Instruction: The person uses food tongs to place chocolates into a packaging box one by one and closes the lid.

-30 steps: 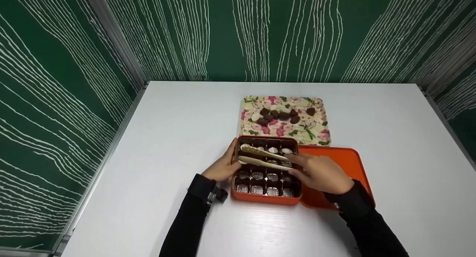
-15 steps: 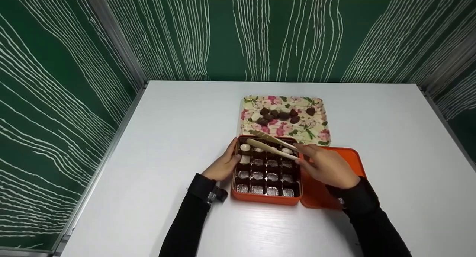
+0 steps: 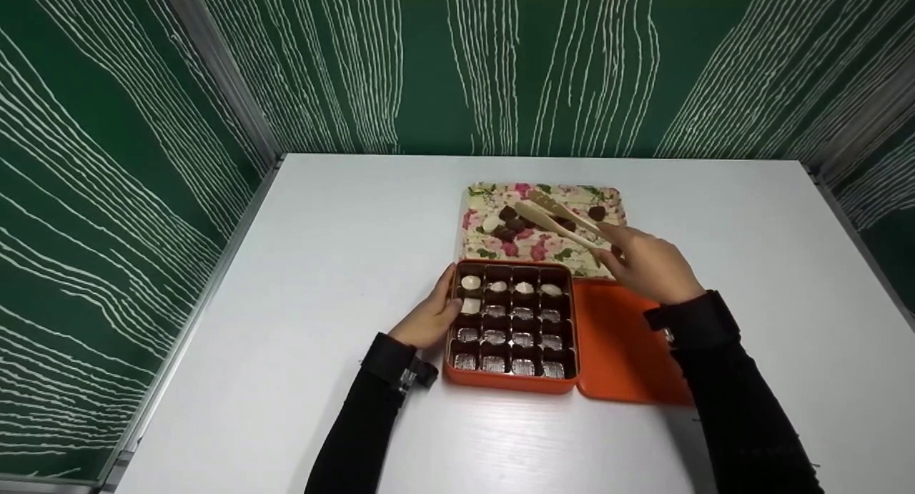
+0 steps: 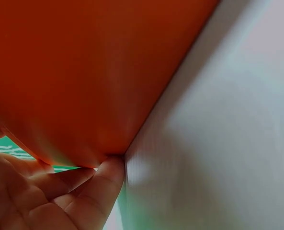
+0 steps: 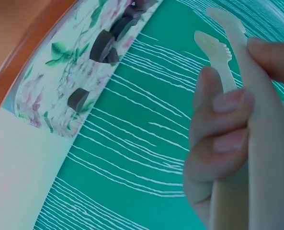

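My left hand (image 3: pixel 425 321) holds the left side of an orange box (image 3: pixel 511 384), thumb at the rim and fingers along the outer wall. The box has a brown divided insert; pale chocolates (image 3: pixel 470 282) sit across its back row, with one more in the second row at left. My right hand (image 3: pixel 654 265) grips pale tongs (image 3: pixel 541 219). In the head view the tips overlap the dark chocolates (image 3: pixel 504 233) on a flowered tray (image 3: pixel 480 253). The right wrist view shows the tongs' tips (image 5: pixel 211 43) apart, with nothing between them.
An orange lid (image 3: pixel 629 358) lies against the right side of the box, below my right forearm. The tray stands right behind the box. Green walls (image 3: pixel 457 65) with white lines close off the back and sides of the white table (image 3: pixel 343 251).
My right hand has carried the tongs from over the left of the box up and away to over the tray, uncovering the pale chocolates. The left hand stays on the box.
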Action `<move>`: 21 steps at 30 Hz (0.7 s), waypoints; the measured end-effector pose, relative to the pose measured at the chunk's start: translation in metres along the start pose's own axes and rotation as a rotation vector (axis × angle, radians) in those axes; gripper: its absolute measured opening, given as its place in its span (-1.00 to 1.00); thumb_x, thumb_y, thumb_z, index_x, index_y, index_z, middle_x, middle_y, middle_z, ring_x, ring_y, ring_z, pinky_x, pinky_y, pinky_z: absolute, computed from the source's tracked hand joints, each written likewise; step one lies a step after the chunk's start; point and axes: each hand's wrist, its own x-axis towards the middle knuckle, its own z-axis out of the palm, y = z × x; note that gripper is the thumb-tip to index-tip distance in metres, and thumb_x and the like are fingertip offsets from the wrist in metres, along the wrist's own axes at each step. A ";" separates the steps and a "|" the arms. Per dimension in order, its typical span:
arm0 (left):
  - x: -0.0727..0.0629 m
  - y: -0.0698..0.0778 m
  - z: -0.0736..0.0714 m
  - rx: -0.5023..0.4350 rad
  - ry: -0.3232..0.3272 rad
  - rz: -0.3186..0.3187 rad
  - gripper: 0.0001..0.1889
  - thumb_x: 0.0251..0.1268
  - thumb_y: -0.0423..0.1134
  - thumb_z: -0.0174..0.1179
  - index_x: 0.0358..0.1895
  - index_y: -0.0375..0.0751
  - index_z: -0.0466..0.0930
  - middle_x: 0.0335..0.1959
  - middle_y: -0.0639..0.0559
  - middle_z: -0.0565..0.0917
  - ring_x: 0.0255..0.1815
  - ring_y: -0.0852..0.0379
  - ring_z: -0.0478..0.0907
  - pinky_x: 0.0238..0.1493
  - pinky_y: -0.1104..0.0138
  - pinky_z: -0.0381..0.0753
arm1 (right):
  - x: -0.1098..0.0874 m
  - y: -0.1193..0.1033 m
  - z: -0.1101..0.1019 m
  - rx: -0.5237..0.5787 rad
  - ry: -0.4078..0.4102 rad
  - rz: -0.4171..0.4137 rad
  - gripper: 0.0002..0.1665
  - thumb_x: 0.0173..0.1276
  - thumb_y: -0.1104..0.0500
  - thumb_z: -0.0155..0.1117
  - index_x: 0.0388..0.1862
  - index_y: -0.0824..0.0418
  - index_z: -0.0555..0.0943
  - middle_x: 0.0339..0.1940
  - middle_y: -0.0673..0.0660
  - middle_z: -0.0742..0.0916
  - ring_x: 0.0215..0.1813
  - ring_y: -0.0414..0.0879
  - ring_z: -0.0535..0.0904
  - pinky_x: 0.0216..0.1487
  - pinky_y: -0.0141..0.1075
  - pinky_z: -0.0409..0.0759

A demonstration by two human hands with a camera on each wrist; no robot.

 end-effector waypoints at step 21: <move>-0.001 0.000 -0.002 -0.001 -0.003 0.004 -0.27 0.65 -0.28 -0.18 0.66 -0.34 -0.37 0.64 -0.44 -0.10 0.62 -0.32 0.00 0.62 0.01 0.01 | 0.054 -0.025 0.036 -0.177 -0.188 -0.041 -0.41 0.57 0.12 0.22 0.44 0.41 0.45 -0.21 0.36 0.70 -0.41 0.14 0.55 -0.37 -0.08 0.39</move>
